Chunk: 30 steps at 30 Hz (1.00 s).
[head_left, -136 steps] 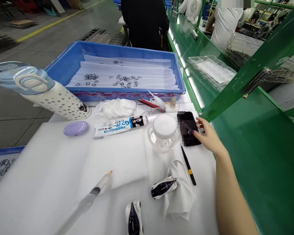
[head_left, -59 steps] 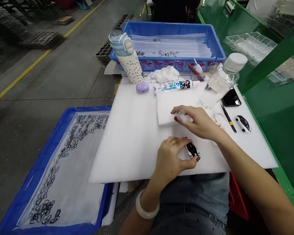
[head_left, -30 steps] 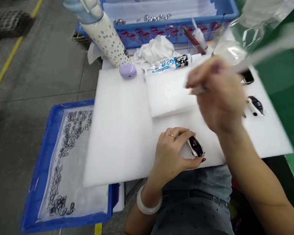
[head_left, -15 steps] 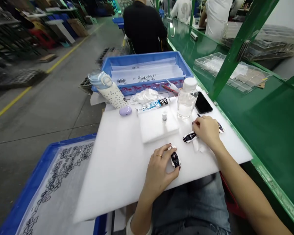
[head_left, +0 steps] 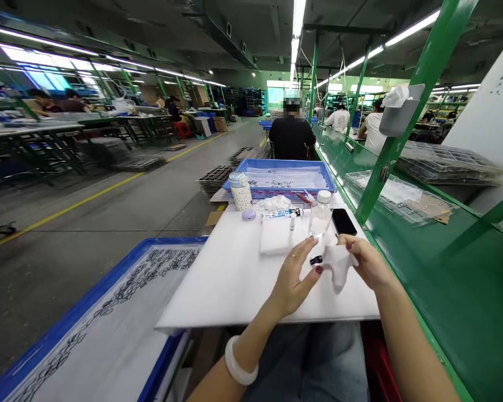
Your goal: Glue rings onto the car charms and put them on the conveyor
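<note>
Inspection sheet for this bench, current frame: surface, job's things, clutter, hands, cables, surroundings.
Surface: white foam board on the bench.
Job's things: small black-and-white part pinched in the left hand; white cloth in the right hand, against the part.
Clutter: clear bottle, phone, glue tube, dotted flask, lilac case, crumpled wipe, foam pad.
Hands: both closed on their items, above the board.
Cables: nothing seen.
Surroundings: blue tray of small rings behind, a second blue tray lower left, green conveyor on the right, seated people farther along the line.
</note>
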Tool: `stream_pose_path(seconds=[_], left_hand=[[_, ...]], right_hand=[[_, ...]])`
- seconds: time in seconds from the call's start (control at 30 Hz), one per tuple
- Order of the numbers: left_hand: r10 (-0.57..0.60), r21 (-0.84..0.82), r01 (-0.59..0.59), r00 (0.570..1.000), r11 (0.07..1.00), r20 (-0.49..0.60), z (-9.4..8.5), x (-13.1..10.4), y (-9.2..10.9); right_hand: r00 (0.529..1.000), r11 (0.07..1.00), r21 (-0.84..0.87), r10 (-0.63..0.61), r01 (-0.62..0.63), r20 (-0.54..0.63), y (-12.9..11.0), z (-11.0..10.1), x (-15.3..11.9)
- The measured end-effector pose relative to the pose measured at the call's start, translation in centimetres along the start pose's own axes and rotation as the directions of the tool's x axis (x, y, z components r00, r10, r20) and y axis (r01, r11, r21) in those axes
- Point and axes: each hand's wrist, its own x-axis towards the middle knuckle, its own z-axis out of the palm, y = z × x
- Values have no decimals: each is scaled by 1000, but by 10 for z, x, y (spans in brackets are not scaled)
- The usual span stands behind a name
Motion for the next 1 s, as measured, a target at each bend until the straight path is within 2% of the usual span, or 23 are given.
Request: stream_pose_path(seconds=[0.03, 0.1, 0.17, 0.27, 0.4, 0.47, 0.53, 0.63, 0.67, 0.7, 0.73, 0.77, 0.83, 0.93, 1.0], left_hand=[[-60, -111, 70, 994, 991, 91, 3, 4, 10], [-172, -294, 246, 952, 924, 254, 6, 7, 24], [-245, -389, 365, 913, 846, 325, 6, 4, 29], [-296, -429, 405, 907, 808, 299, 0, -9, 30], [-361, -439, 443, 896, 782, 260, -17, -26, 28], [-407, -443, 470, 883, 763, 234, -27, -30, 25], [-435, -469, 504, 864, 725, 255, -33, -31, 22], [-421, -470, 551, 833, 690, 359, -36, -23, 21], [-411, -450, 559, 825, 696, 389, -35, -19, 22], [-398, -421, 553, 824, 719, 403, -34, -15, 24], [-385, -388, 535, 832, 751, 400, -32, -10, 26], [-373, -359, 510, 844, 782, 387, -31, -6, 28], [-351, -320, 466, 866, 825, 355, -28, 1, 30], [-391, -328, 488, 863, 809, 321, -28, 5, 24], [-443, -332, 528, 845, 782, 301, -29, 4, 15]], right_hand=[[999, 1000, -9, 16, -16, 42, 1, 2, -9], [997, 998, -47, 47, -44, 69, 7, -1, -19], [997, 990, -121, 76, -71, 34, 20, -11, -16], [986, 950, -280, 101, -136, -136, 41, -32, 16], [914, 858, -446, 63, -254, -400, 63, -48, 73], [897, 828, -487, 43, -279, -441, 68, -48, 88], [903, 821, -513, 5, -249, -430, 69, -43, 88], [943, 864, -495, -85, -92, -322, 64, -23, 61], [968, 894, -447, -95, -20, -232, 62, -13, 48], [993, 951, -303, -88, 59, -84, 58, -1, 33], [996, 982, -178, -56, 68, 74, 54, 11, 19], [976, 993, -110, -19, 44, 219, 50, 23, 7], [936, 999, -5, 39, -40, 350, 44, 43, -9], [900, 977, 101, 131, -189, 415, 44, 57, -13], [908, 952, 166, 177, -256, 380, 50, 56, -10]])
